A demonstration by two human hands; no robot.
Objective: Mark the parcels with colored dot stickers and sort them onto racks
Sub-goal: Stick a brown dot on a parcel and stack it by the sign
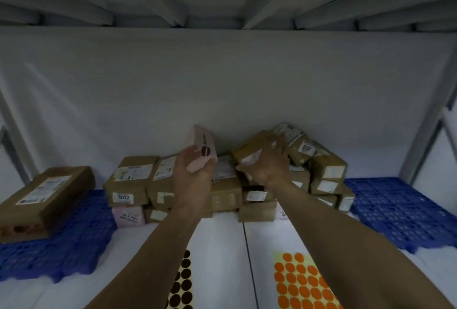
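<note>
My left hand grips a pink parcel with a dark brown dot sticker on its face, lifted above the heap of brown parcels in the middle. My right hand closes over a brown parcel at the top of the heap's right side. A sheet of dark brown dot stickers and a sheet of orange dot stickers lie on the white surface in front. A brown parcel rests on the blue rack at left.
A second blue rack lies at right, bare apart from heap parcels at its left edge. A shelf underside hangs overhead, with grey uprights at both sides. A pink parcel sits at the heap's bottom left.
</note>
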